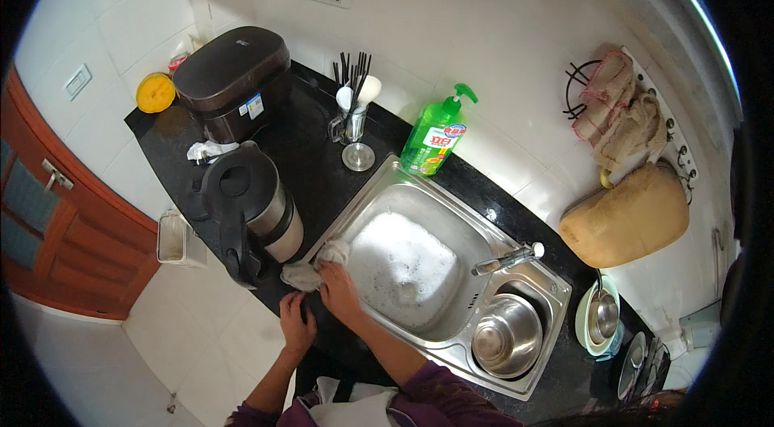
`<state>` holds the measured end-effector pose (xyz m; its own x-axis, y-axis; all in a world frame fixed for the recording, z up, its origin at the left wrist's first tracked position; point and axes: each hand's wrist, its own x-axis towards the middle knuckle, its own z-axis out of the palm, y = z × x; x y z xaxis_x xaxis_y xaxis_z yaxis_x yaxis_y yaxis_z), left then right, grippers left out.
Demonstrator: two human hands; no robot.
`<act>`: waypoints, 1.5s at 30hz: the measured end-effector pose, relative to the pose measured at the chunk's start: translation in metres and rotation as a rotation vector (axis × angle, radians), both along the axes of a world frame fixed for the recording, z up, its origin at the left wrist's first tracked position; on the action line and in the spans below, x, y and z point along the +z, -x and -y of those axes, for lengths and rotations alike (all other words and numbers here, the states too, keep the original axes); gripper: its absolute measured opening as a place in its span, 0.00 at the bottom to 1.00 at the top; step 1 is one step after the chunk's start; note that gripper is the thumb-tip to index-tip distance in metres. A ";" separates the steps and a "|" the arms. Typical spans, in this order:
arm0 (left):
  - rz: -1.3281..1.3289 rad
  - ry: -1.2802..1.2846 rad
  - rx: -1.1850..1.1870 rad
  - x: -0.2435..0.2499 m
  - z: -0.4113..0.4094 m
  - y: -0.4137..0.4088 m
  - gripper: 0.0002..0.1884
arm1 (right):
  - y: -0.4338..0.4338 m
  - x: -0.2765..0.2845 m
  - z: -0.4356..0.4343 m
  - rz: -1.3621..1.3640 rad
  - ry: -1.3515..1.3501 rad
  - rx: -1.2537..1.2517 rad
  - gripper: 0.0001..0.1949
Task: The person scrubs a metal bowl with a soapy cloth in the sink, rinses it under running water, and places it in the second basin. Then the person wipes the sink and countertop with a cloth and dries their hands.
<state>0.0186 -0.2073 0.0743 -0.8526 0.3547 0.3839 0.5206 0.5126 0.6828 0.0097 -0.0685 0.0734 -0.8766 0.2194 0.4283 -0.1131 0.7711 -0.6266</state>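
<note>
My right hand (338, 289) grips a greyish dishcloth (302, 276) at the left rim of a stainless steel sink (417, 339). Part of the cloth lies on the black countertop, and part rests over the sink's edge. Just below the cloth, my left hand (297, 325) is at the counter's front edge, thumb apart from the fingers, with nothing seen in it. Soapy water (402, 257) with white foam stands in the large basin. Close to the cloth on the left is an electric kettle (275, 209) with a black lid and handle.
A chrome faucet (508, 260) reaches over the sink; a steel pot (507, 336) sits in the small basin. Behind stand a green dish soap bottle (430, 140), a glass mug (349, 124) with chopsticks, and a dark rice cooker (233, 82). Cloths (629, 118) and a cutting board (629, 218) hang right.
</note>
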 end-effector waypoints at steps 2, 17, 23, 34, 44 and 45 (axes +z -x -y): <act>-0.031 0.020 0.005 -0.009 -0.001 -0.003 0.16 | 0.016 -0.010 -0.005 0.013 0.028 -0.021 0.17; -0.035 0.021 0.014 -0.008 -0.005 0.000 0.12 | 0.027 -0.027 -0.017 0.073 -0.061 -0.083 0.14; -0.051 0.041 0.015 -0.013 -0.002 0.002 0.13 | 0.011 0.006 0.002 0.140 -0.044 0.076 0.15; -0.045 0.007 0.015 -0.009 -0.006 0.001 0.10 | 0.105 -0.019 -0.178 0.020 -0.159 -0.158 0.16; -0.022 0.023 0.023 -0.008 -0.005 0.003 0.08 | 0.109 0.000 -0.208 0.340 -0.472 -0.320 0.23; -0.019 0.024 0.025 -0.010 -0.005 0.002 0.08 | 0.105 -0.001 -0.210 0.351 -0.498 -0.336 0.22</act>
